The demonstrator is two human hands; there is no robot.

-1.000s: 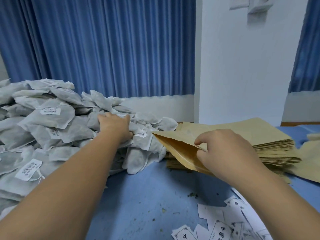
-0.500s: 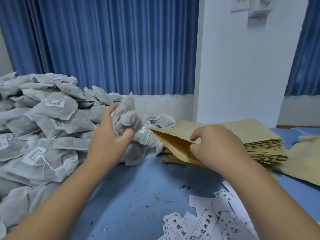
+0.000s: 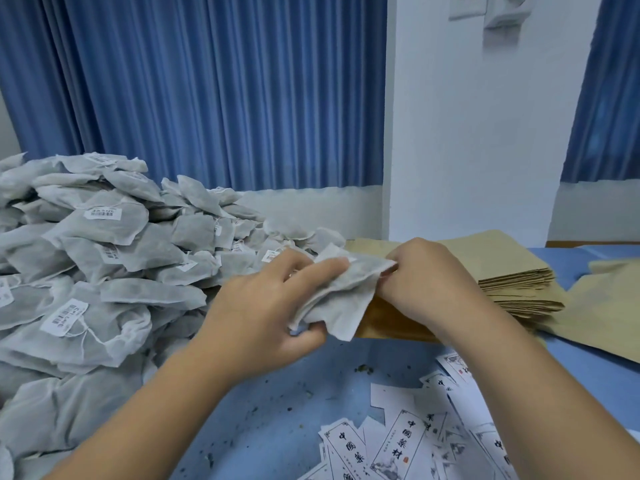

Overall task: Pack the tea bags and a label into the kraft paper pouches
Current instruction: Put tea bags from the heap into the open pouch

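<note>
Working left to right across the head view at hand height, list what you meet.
Heap of tea bags, left hand, held tea bags, right hand gripping the open pouch, stack of kraft pouches, loose pouch.

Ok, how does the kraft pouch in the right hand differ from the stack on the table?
The tan kraft paper pouch is held up, mouth open, by the right hand; the stack of kraft pouches lies flat and closed. The pouch shows a darker brown surface; the stack looks paler. Both are kraft paper.

Left hand (image 3: 263, 317) grips tea bags (image 3: 341, 292); right hand (image 3: 426, 282) holds the pouch (image 3: 382, 325)
</note>
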